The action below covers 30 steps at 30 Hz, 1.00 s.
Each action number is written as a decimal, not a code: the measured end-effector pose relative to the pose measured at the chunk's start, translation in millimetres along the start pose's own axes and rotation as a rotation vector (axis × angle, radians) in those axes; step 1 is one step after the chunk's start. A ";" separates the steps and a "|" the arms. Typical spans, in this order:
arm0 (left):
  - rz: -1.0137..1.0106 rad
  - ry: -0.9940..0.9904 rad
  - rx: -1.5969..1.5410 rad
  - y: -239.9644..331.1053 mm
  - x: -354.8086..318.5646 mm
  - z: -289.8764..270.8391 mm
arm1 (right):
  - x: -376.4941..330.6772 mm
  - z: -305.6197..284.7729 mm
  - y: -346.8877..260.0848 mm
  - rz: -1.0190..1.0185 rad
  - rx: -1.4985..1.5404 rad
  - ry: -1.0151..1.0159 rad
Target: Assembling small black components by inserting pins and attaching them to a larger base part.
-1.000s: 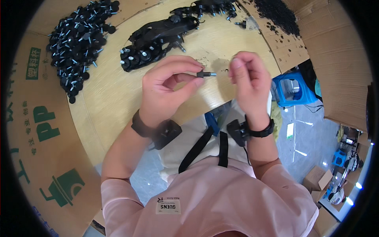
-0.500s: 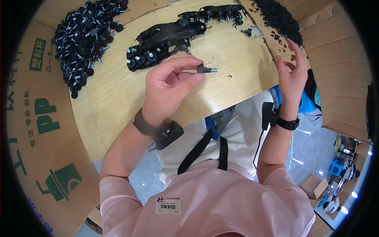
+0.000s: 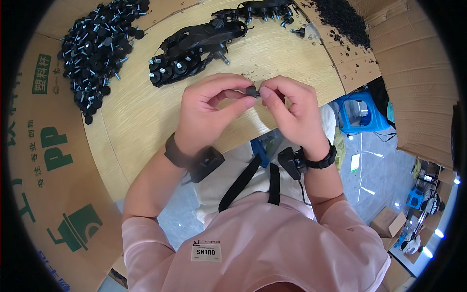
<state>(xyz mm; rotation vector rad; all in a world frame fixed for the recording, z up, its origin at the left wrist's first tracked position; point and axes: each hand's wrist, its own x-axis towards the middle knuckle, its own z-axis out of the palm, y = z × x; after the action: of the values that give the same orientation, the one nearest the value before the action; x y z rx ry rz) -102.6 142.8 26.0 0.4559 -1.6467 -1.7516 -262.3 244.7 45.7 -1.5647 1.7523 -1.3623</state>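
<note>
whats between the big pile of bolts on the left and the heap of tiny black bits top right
In the head view, a nearer black bundle with bolts, a farther bundle and a loose bolt lie on the wooden table between them.

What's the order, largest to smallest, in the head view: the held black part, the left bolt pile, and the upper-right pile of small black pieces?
1. Left bolt pile
2. Pile of small black pieces
3. Held black part, partly hidden
</note>
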 end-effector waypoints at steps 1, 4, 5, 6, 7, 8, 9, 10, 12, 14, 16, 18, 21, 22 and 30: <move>0.052 -0.002 0.028 -2.9 0.2 0.0 | -0.8 2.2 0.8 0.038 0.010 0.009; 0.150 -0.025 0.136 -3.5 1.3 -0.4 | -2.3 7.1 4.4 0.093 0.034 0.032; 0.196 -0.045 0.218 -2.6 1.7 -0.5 | -2.5 7.6 5.0 0.110 0.049 0.046; 0.199 -0.048 0.219 -0.8 2.2 -0.1 | -2.7 7.1 4.3 0.107 0.049 0.050; 0.213 -0.064 0.239 1.5 2.1 0.6 | -3.4 6.4 3.2 0.146 0.065 0.027; 0.226 -0.080 0.259 3.2 2.7 1.0 | -3.6 5.7 2.7 0.186 0.081 0.005; 0.227 -0.083 0.258 4.0 3.6 0.1 | -3.9 5.1 4.3 0.186 0.081 0.008; 0.299 -0.132 0.340 4.7 4.7 -1.5 | -4.2 4.2 7.5 0.240 0.090 -0.035; 0.371 -0.183 0.419 3.7 6.3 -3.5 | -4.6 3.6 10.6 0.296 0.098 -0.075; 0.428 -0.216 0.375 0.3 6.5 -4.3 | -5.4 3.8 11.2 0.441 0.466 -0.082; 0.350 -0.152 0.282 -2.2 3.8 -2.5 | -5.1 2.2 6.4 0.413 0.545 -0.039; 0.274 -0.089 0.190 -1.4 1.7 0.6 | -7.5 5.2 2.8 0.382 0.624 0.004; 0.161 -0.024 0.048 2.8 0.6 3.9 | -9.8 12.6 0.7 0.239 0.491 0.119; 0.156 -0.038 0.055 3.8 -0.2 3.9 | -8.6 11.6 0.5 0.202 0.352 0.091; 0.237 -0.073 0.201 0.8 -0.9 0.8 | -9.2 21.1 1.8 0.184 0.151 0.098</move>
<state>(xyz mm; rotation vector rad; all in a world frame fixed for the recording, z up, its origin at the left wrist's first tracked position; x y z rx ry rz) -102.3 144.0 26.7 0.2770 -1.8561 -1.4524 -243.4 244.9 32.4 -1.2435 1.7562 -1.4628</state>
